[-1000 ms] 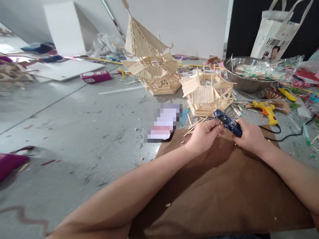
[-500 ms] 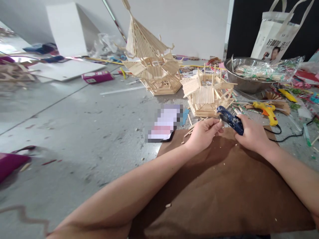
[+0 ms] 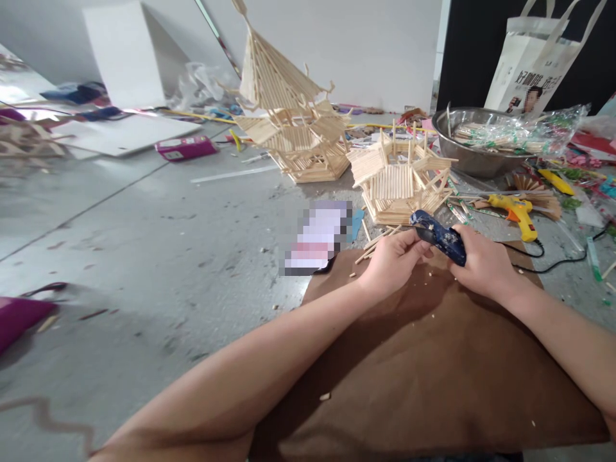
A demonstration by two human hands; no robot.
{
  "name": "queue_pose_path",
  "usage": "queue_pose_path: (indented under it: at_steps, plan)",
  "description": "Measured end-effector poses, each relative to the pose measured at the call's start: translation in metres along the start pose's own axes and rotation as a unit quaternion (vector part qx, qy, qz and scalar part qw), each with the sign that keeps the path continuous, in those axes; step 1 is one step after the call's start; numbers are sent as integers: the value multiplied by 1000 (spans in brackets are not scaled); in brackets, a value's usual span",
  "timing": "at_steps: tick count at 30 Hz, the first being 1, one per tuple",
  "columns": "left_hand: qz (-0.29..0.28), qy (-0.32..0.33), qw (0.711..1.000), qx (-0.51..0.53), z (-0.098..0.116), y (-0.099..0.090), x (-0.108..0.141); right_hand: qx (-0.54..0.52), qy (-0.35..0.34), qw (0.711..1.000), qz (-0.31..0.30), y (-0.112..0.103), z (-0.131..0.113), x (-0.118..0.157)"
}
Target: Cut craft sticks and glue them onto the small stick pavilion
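Observation:
My left hand [image 3: 392,262] is closed in a pinch at the far edge of the brown mat [image 3: 433,366]. A short wooden stick sits between its thumb and fingers, mostly hidden now. Wrapped round a dark blue hand tool [image 3: 441,239], my right hand [image 3: 484,262] holds it slanted, its black-tipped end against the left fingertips. Pale dust or glue flecks cover the tool; its exact kind is unclear. Just beyond lie loose thin sticks [image 3: 368,250] and a small stick-built model [image 3: 392,183] with open upright posts.
A taller stick pagoda [image 3: 312,151] stands behind. A blurred phone [image 3: 317,237] lies left of the mat. To the right are a yellow glue gun [image 3: 517,215] with a black cord and a metal bowl [image 3: 474,160] holding bagged sticks. Wood scraps dot the mat.
The blue tool has moved slightly left and down, and its tip now covers the pale stick end at my left fingertips. My left hand has hardly shifted.

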State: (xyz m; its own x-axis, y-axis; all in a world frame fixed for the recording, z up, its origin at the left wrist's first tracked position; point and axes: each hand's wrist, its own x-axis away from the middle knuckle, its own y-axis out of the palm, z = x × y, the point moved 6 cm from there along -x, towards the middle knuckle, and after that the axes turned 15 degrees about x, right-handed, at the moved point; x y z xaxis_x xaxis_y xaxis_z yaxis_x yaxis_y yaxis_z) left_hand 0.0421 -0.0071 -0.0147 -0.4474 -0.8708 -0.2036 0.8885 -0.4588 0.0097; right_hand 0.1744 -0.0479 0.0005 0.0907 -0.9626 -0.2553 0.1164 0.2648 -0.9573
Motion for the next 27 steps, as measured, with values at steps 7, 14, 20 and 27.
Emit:
queue_pose_path:
  at_steps: [7, 14, 20, 27]
  plan:
    - [2, -7, 1000, 27, -2, 0, 0, 1, 7, 1000, 16, -1, -1, 2]
    - [0, -7, 1000, 22, -2, -1, 0, 13, 6, 1000, -1, 0, -2, 1]
    - [-7, -2, 1000, 9, -4, -2, 0, 17, 5, 1000, -5, 1, -3, 3]
    - [-4, -15, 1000, 9, 0, -1, 1, 16, 10, 1000, -14, 1, -3, 3]
